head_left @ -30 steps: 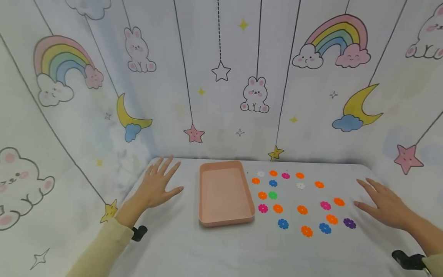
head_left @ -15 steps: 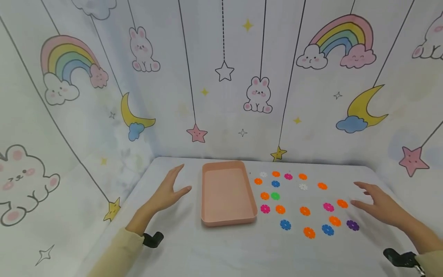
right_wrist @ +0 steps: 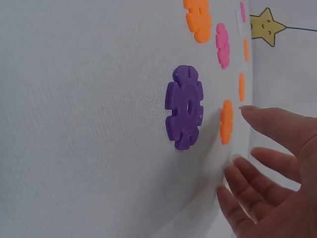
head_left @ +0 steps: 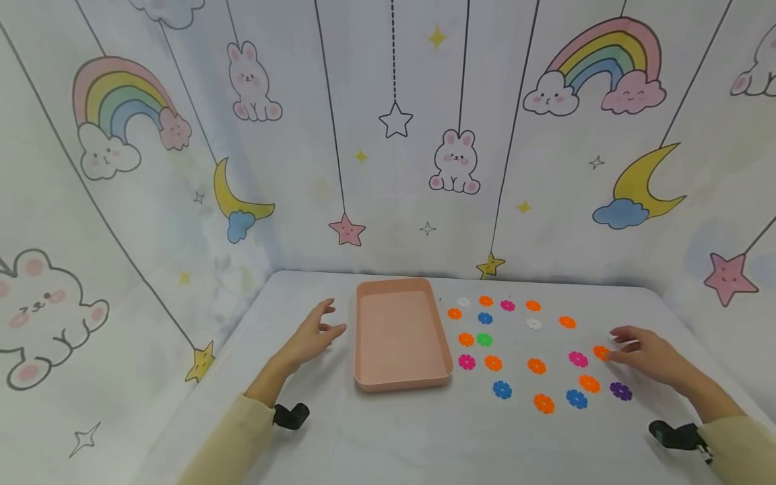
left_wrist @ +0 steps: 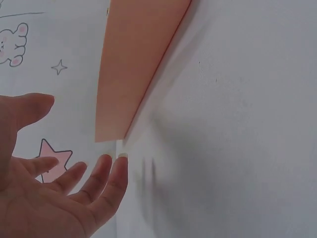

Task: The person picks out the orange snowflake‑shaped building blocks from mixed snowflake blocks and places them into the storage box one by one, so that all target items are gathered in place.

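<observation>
Both hands are closing inward since the earlier frame, the right hand (head_left: 649, 353) (fingers relaxed, grasping nothing) reaching the orange disc (head_left: 600, 351) lying just leftward, while the left hand (head_left: 312, 335), likewise released, is hovering beside the pink tray (head_left: 362, 337).

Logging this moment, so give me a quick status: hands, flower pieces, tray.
Left hand open beside pink tray, not touching. Right hand open, fingers at orange flower piece. Purple piece nearby. Nothing in the way.

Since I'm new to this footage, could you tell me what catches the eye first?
The scatter of bright flower-shaped discs, mostly orange, on the white table right of the empty pink tray. The right hand reaches an orange disc at the scatter's right edge; the left hand hovers open left of the tray.
</observation>
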Available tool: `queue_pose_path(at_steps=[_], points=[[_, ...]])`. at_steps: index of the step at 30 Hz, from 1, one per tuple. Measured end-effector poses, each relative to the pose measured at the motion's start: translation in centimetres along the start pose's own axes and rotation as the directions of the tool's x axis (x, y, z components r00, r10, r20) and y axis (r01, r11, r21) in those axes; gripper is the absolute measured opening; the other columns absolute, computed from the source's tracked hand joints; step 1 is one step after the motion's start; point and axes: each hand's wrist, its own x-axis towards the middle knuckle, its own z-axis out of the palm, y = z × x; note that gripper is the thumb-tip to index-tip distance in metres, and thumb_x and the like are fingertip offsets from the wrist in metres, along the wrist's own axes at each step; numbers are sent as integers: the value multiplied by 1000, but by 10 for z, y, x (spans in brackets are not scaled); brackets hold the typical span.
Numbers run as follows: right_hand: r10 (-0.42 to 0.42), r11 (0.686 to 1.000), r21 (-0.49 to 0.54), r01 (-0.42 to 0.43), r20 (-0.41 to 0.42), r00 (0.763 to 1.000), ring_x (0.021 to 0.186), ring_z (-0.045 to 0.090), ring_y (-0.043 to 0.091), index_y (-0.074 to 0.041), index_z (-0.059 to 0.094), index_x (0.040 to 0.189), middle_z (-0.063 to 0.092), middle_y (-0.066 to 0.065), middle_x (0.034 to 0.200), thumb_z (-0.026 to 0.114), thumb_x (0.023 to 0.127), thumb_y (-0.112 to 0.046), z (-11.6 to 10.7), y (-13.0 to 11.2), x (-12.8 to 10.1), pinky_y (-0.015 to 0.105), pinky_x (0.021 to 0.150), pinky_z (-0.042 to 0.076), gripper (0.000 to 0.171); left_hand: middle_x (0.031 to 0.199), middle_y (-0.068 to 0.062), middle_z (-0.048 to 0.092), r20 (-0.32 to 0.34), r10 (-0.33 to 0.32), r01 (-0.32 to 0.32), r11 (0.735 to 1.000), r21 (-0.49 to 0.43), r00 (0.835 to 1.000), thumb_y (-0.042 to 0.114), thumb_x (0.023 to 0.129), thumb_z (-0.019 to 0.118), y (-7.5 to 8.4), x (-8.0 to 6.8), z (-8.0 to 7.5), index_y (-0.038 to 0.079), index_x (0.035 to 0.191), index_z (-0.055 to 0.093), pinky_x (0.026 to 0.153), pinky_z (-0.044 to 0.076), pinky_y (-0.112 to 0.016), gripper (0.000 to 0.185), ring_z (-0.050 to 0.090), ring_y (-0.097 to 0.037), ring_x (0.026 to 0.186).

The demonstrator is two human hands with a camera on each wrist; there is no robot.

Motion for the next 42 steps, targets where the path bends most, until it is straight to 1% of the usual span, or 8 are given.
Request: queue_pose_path(at_steps=[6,14,21,26,30,34,38,42], points=[[31,1000,4,-31,33,999,100,61,36,14,57,127,63,28,116,74,94,-30,0,0,7,51,83,60,57,158,-22,37,48,-44,49,991,-123,998,30,102,64,-6,6,9,9,160,25,90,60,-40,73,54,-39,129],[77,997,5,-77,73,994,97,60,32,12,61,122,65,23,111,74,94,-30,2,-1,9,50,83,60,52,152,-23,42,84,-72,93,955,-283,994,20,104,59,-12,11,19,3,159,27,91,60,-42,65,59,-40,126],[78,997,-6,-78,68,995,92,60,29,12,62,116,66,18,103,74,93,-26,3,-8,5,45,80,61,46,149,-25,43,125,-69,107,939,-326,990,17,106,55,-9,14,24,0,156,30,89,61,-42,58,62,-37,120],[47,999,-4,-47,22,999,93,61,31,11,63,115,67,18,103,74,93,-23,5,-11,2,47,79,61,41,151,-24,43,144,-92,137,931,-337,985,18,107,54,-6,18,28,3,156,32,88,61,-41,56,65,-32,116],[15,1000,-8,-15,-26,1000,92,63,31,10,64,113,68,18,102,71,95,-17,6,-12,1,36,74,61,33,150,-24,43,151,-90,135,935,-328,985,18,108,52,-4,20,30,4,156,34,87,61,-41,53,65,-31,115],[23,1000,19,-22,-14,1000,89,64,27,11,63,113,69,16,101,67,98,-13,4,-16,-2,24,68,59,29,147,-24,46,157,-92,141,932,-334,983,15,108,51,-4,21,31,3,153,38,86,62,-41,49,65,-30,113],[23,997,70,-25,16,1000,87,65,25,12,63,114,70,16,101,65,100,-11,3,-23,-6,24,68,59,28,143,-25,49,166,-96,148,929,-340,982,12,107,50,-5,19,31,1,151,40,85,62,-41,46,65,-29,111],[-5,997,79,6,-7,1000,89,66,26,11,64,115,70,16,102,65,99,-10,6,-30,-8,21,69,59,26,142,-25,48,173,-91,146,928,-343,981,12,107,49,-5,18,30,0,151,40,86,61,-42,46,64,-29,112]])
